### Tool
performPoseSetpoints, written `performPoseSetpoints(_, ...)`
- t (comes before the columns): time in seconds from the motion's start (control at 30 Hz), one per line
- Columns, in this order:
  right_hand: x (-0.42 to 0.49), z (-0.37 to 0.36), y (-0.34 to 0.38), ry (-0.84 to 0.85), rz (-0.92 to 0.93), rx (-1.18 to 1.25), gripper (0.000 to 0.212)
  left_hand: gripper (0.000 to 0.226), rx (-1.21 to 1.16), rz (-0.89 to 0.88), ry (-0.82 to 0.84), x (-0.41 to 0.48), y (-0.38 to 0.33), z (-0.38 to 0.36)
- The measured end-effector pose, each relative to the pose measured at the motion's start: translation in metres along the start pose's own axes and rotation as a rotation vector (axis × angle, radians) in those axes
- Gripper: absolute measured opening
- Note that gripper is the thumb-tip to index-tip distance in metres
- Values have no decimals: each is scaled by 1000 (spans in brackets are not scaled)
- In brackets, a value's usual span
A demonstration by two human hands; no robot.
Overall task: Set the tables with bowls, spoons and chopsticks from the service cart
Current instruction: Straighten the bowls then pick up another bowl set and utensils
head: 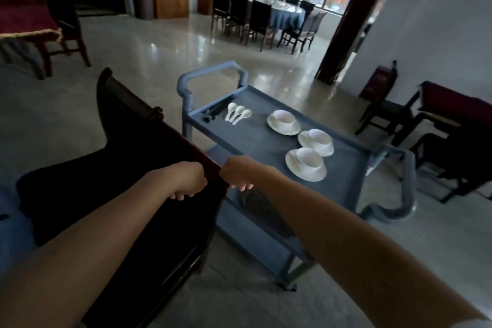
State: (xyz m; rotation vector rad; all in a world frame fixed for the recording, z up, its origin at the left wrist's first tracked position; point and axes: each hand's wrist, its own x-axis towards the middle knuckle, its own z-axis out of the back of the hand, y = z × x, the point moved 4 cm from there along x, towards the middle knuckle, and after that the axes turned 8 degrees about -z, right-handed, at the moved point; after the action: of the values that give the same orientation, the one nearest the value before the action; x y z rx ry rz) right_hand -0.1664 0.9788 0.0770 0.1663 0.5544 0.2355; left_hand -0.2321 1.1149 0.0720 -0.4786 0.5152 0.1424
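Note:
A blue service cart (pixel 346 184) stands just ahead of me. Its top tray holds three white bowls on saucers (pixel 305 164), (pixel 316 140), (pixel 283 122) in a row. Three white spoons (pixel 237 114) lie side by side near the far left corner, next to dark chopsticks (pixel 214 112). Both my hands grip the top rail of a dark wooden chair (pixel 149 125) to the left of the cart. My left hand (pixel 186 180) and my right hand (pixel 239 172) sit close together on that rail, fingers curled over it.
Another dark chair and a table with a red cloth (pixel 452 104) stand at the right. A red-covered table (pixel 24 18) is at the far left. A blue-clothed round table (pixel 286 17) ringed by chairs is at the back. Polished floor lies between.

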Motion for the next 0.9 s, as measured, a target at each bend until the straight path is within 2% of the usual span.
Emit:
performPoseSetpoints(0.1, 1, 38, -55, -102, -61, 50, 28, 33, 79, -201, -49, 21, -62, 12)
performPoseSetpoints(0.23, 7, 65, -122, -278, -120, 10, 34, 32, 300, -325, -203, 61, -129, 13)
performPoseSetpoints(0.33, 16, 77, -173, -339, -142, -8, 35, 34, 342, -372, -251, 93, -172, 2)
performPoseSetpoints(0.5, 42, 106, -249, -350, -138, 41, 33, 19, 303, -384, -275, 143, -236, -8)
performPoseSetpoints(0.63, 66, 125, -299, -389, -162, 57, 30, 21, 253, -376, -299, 179, -277, -14)
performPoseSetpoints(0.77, 89, 120, -339, -378, -222, 94, 24, 20, 262, -339, -299, 211, -297, -34)
performPoseSetpoints(0.9, 120, 99, -364, -337, -249, 164, 20, 18, 244, -306, -216, 247, -297, -56)
